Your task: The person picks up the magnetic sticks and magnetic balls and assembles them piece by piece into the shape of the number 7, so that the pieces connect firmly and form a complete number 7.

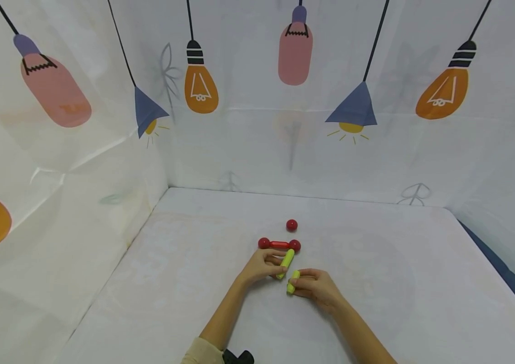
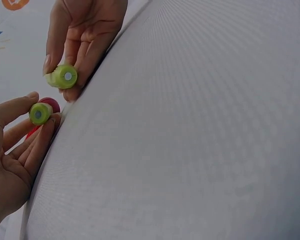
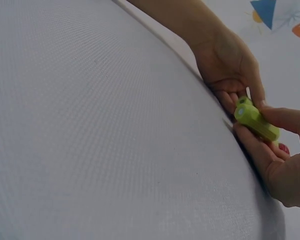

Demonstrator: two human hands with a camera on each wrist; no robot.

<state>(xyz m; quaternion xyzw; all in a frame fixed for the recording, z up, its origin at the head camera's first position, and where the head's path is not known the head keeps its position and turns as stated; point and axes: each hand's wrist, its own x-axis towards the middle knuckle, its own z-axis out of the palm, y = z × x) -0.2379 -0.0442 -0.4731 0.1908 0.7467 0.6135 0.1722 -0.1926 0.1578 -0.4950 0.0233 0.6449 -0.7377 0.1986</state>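
Observation:
Near the middle of the table, my left hand [image 1: 264, 265] pinches a yellow-green magnetic rod [image 1: 287, 259] between thumb and fingers. Close by on the right, my right hand [image 1: 318, 289] grips a second yellow-green magnetic rod [image 1: 293, 283]. A pale round disc shows in the end of this second rod [image 2: 64, 77] in the left wrist view. The two rods are a short gap apart in the head view. Just beyond the left hand lies a red rod [image 1: 279, 245] with a red ball [image 1: 264, 243] at its left end and another red ball [image 1: 295, 245] at its right end.
A loose red ball [image 1: 291, 225] sits farther back on the white tabletop [image 1: 184, 227]. White sheeting [image 1: 248, 141] printed with lamps and bulbs stands along the back and left edges. Something dark [image 1: 238, 357] is at the left sleeve [image 1: 204, 352].

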